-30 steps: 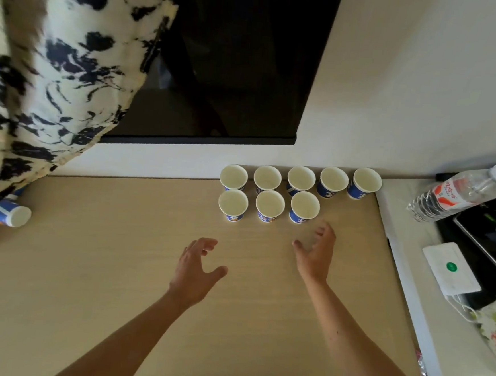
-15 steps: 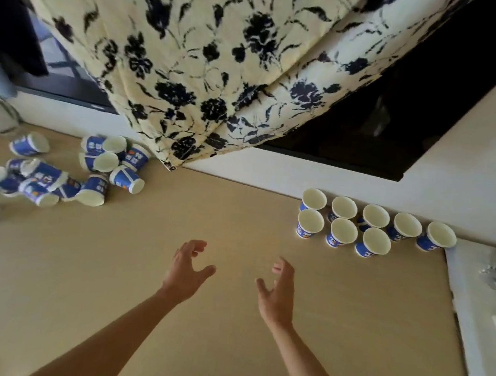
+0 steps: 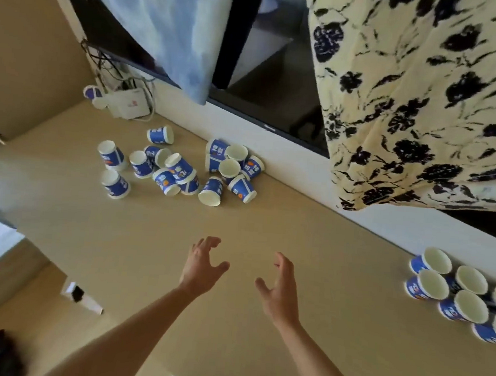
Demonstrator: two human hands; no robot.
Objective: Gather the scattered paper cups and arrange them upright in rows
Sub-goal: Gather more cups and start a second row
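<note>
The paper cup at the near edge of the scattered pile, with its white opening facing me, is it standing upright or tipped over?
Tipped over. The paper cup lies on its side on the table, mouth toward the camera.

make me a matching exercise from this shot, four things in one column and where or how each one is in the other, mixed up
Things:
1. heap of blue-and-white paper cups
2. rows of upright blue-and-white paper cups
3. cream curtain with dark flowers
4. left hand

Place or state:
A. hanging at upper right
B. open and empty above the tan tabletop
C. tipped over, far left by the wall
D. standing at the right edge

Pairs: 1-C, 2-D, 3-A, 4-B
</note>
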